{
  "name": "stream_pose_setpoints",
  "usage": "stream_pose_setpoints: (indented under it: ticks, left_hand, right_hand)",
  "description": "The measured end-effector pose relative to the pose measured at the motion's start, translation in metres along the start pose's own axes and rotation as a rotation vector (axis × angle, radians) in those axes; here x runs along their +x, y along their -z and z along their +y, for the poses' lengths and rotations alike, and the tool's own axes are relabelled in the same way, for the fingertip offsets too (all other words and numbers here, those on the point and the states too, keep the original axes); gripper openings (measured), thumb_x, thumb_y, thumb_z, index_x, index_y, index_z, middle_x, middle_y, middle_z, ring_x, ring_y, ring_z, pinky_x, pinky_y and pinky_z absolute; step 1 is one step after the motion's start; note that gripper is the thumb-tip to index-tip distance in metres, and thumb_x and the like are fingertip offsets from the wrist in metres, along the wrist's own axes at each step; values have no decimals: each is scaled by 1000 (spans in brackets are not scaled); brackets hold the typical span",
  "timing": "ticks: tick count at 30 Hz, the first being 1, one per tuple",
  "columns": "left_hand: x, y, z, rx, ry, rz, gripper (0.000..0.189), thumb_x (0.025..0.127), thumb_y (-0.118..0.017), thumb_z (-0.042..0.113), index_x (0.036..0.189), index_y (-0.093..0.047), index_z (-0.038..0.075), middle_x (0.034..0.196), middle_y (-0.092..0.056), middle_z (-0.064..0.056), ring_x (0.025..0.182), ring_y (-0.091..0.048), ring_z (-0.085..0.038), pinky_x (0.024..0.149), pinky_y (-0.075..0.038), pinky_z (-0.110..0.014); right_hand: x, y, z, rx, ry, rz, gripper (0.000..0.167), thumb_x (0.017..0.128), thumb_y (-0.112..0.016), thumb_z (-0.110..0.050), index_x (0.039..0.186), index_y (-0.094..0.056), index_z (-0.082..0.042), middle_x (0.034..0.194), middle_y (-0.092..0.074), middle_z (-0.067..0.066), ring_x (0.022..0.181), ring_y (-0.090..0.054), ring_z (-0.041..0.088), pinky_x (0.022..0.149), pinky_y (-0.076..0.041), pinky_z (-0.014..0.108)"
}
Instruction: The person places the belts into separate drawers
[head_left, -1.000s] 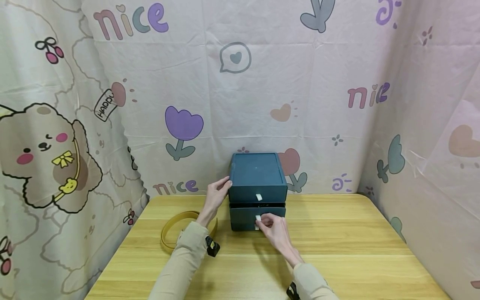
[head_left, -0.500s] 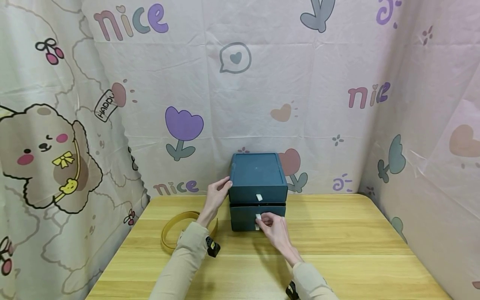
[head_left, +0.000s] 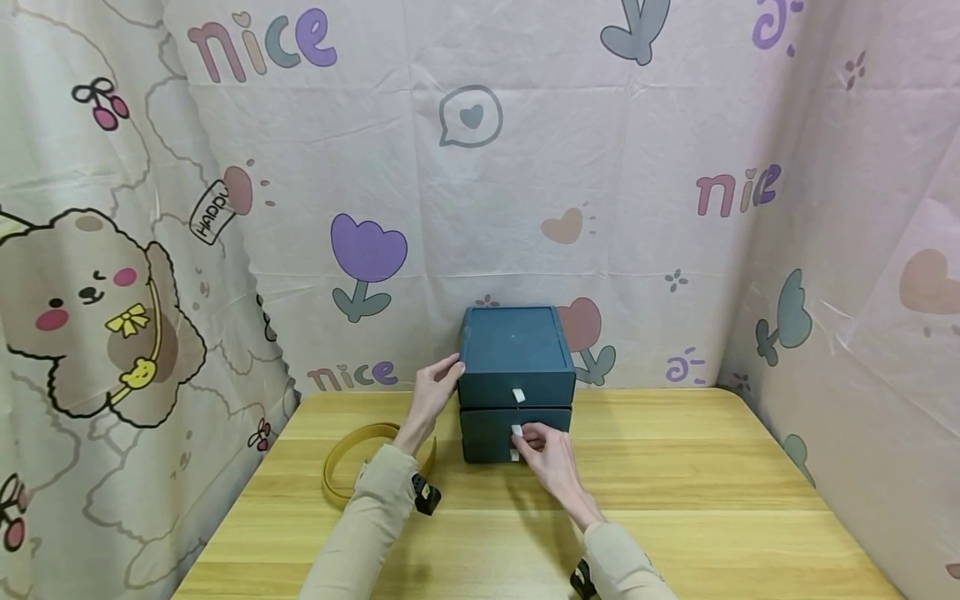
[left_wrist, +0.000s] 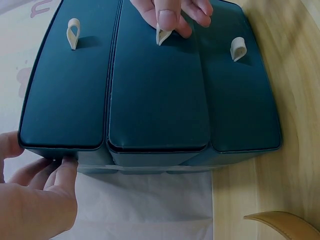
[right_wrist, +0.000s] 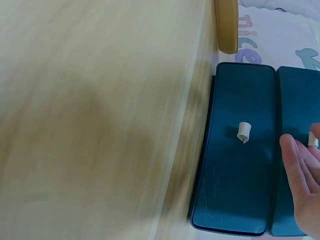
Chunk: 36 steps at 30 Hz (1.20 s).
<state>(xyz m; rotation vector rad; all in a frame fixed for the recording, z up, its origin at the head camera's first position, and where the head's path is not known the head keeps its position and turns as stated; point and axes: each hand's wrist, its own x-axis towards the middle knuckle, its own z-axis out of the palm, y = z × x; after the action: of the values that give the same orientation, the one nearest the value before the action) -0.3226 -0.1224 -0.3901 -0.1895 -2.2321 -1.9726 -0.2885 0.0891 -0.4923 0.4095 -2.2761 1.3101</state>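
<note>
A dark teal desktop drawer box [head_left: 516, 337] stands on the table with three stacked drawers, each with a pale loop tab. In the left wrist view, the middle drawer [left_wrist: 157, 100] juts slightly past the top drawer [left_wrist: 70, 100] and the bottom drawer [left_wrist: 240, 100]. My right hand [head_left: 551, 458] pinches the middle drawer's loop tab [head_left: 517, 431] between thumb and fingers. At the box's upper left edge, my left hand [head_left: 431, 396] holds on, with bent fingers against the side and a digit at the top corner [left_wrist: 21, 145].
A coiled tan strap, like a belt [head_left: 330, 467], lies on the wooden table [head_left: 675, 500] left of the box, partly behind my left forearm. A printed cloth [head_left: 480, 208] hangs close behind the box, with more cloth on both sides.
The middle drawer has slid inward, and the dark gap below the top drawer has narrowed to a thin line. My right hand stays on its tab; my left hand has not moved.
</note>
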Motion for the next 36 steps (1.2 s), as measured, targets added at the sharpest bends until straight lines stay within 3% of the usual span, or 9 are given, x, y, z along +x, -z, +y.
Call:
stream_pose_setpoints:
  ticks: [10, 28, 36]
  left_hand:
    - [-1, -1, 0, -8, 5, -5, 49, 103, -57, 20, 147, -49, -2, 150, -50, -23, 139, -49, -39, 114, -41, -53]
    - [0, 0, -1, -9, 9, 6, 47, 102, -58, 20, 145, -53, 1, 148, -54, -21, 138, -51, -36, 113, -43, -51]
    - [1, 1, -2, -7, -2, 10, 46, 102, -59, 21, 144, -54, 3, 147, -55, -21, 138, -52, -35, 113, -43, -51]
  right_hand:
    - [1, -1, 0, -7, -7, 1, 5, 86, -77, -9, 89, -76, -5, 81, -78, 6, 70, -73, 15, 63, -58, 19]
    - [2, 1, 2, 6, -4, -14, 11, 87, -77, -9, 97, -77, -3, 85, -79, 9, 71, -75, 19, 64, -59, 22]
    - [3, 7, -1, 58, -55, 20, 17, 89, -76, -11, 102, -76, 0, 83, -77, 9, 70, -71, 15, 64, -58, 20]
